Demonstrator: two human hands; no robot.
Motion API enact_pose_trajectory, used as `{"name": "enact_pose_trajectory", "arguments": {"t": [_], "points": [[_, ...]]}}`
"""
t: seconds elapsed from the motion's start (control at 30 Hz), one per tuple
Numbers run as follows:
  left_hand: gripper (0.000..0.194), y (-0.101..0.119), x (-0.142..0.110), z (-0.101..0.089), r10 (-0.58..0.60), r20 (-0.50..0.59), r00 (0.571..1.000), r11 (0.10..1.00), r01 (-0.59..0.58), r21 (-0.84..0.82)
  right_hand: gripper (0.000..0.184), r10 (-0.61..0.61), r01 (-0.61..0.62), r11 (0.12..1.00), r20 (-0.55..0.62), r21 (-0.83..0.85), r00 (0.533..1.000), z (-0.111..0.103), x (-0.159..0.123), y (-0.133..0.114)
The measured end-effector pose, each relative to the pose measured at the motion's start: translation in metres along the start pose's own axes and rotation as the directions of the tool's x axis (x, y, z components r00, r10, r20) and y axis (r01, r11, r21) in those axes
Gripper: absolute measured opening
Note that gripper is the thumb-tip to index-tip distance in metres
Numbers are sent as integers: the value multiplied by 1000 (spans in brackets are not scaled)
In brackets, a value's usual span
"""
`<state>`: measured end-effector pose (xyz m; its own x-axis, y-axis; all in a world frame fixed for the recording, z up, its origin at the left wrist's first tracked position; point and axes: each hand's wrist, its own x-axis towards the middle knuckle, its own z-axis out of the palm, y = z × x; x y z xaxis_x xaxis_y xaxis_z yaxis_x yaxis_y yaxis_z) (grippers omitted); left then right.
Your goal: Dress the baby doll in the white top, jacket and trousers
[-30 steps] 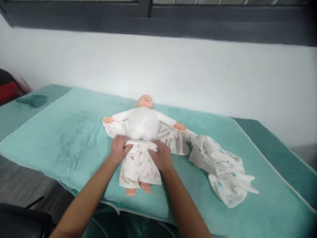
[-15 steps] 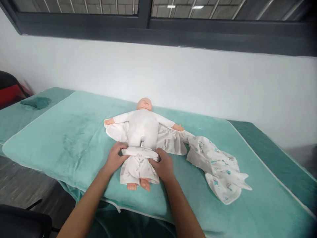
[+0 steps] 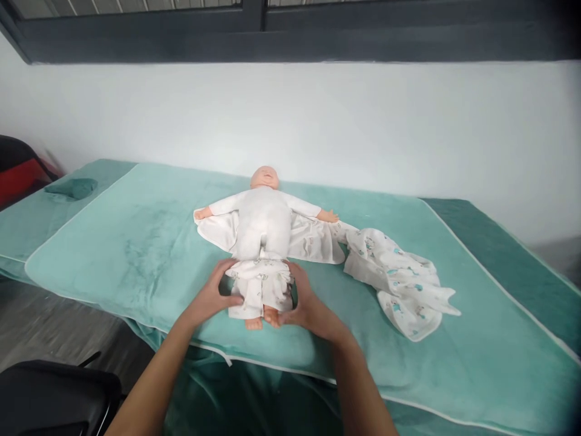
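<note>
A baby doll [image 3: 264,221] in a white body with bare feet lies on its back on the green-covered bed. White printed baby pants [image 3: 263,287] are around its lower legs, with the waist bunched below the crotch. My left hand [image 3: 213,295] is curved round the left side of the pants, fingertips by the waistband and thumb on the leg. From the right side, my right hand [image 3: 311,306] holds them the same way, its thumb near the cuff by the doll's foot. Some fingertips are hidden behind the cloth.
An opened white baby garment [image 3: 318,242] spreads beneath the doll. Right of it lies a crumpled printed cloth [image 3: 403,281]. The bed [image 3: 136,242] stands against a white wall [image 3: 290,115] under a window. A black chair [image 3: 59,396] is at lower left.
My hands have moved from pinching the waistband to a wider hold, thumbs lower on the pant legs. The pants look shorter and more bunched. The view has tilted down slightly.
</note>
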<state>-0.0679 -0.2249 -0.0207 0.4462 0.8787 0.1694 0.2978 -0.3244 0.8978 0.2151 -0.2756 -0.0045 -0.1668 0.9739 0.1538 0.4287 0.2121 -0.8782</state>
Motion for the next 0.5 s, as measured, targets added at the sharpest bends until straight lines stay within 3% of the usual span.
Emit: {"name": "enact_pose_trajectory", "arguments": {"t": [0.07,0.13,0.3,0.37,0.5], "points": [[107,5,-12,-5,17,114,993,999,-21,33,132,22,-21,999,42,-33,999,-1,-9,-1],[126,11,-20,-5,38,183,982,994,-57,97,139,29,-26,997,49,-68,998,0,-13,1],[138,16,-23,11,143,186,972,893,-208,400,152,6,12,989,117,-149,993,3,-12,8],[137,13,-21,19,205,152,967,839,-254,481,148,-14,27,984,75,-178,997,7,-11,10],[130,7,-16,25,270,107,957,789,-284,545,117,-114,99,976,-68,-195,991,17,-13,8]]}}
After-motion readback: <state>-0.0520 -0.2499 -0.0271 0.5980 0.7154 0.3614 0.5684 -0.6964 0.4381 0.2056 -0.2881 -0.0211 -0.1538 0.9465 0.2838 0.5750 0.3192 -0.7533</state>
